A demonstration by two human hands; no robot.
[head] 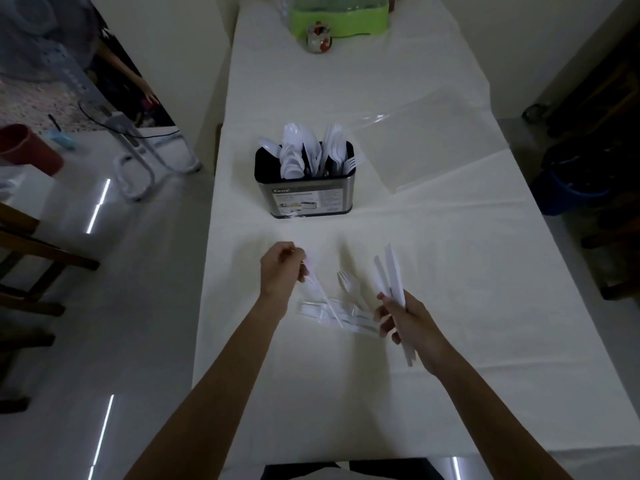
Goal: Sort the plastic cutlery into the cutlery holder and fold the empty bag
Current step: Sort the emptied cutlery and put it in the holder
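A steel cutlery holder (304, 197) with a black rim stands mid-table, holding several white plastic spoons, knives and forks. In front of it lies a small pile of white plastic cutlery (341, 315), a fork on top. My left hand (281, 269) pinches one white piece that slants down toward the pile. My right hand (403, 322) grips a bundle of white plastic knives (389, 277), blades pointing up and away. The clear empty bag (429, 147) lies flat to the right of the holder.
A white cloth covers the long table (311, 393). At the far end stand a green rack (341, 19) and a small jar (319, 38). Left of the table are a red bucket (26, 148), a metal frame and wooden chair parts; a blue bucket (568, 192) stands on the right.
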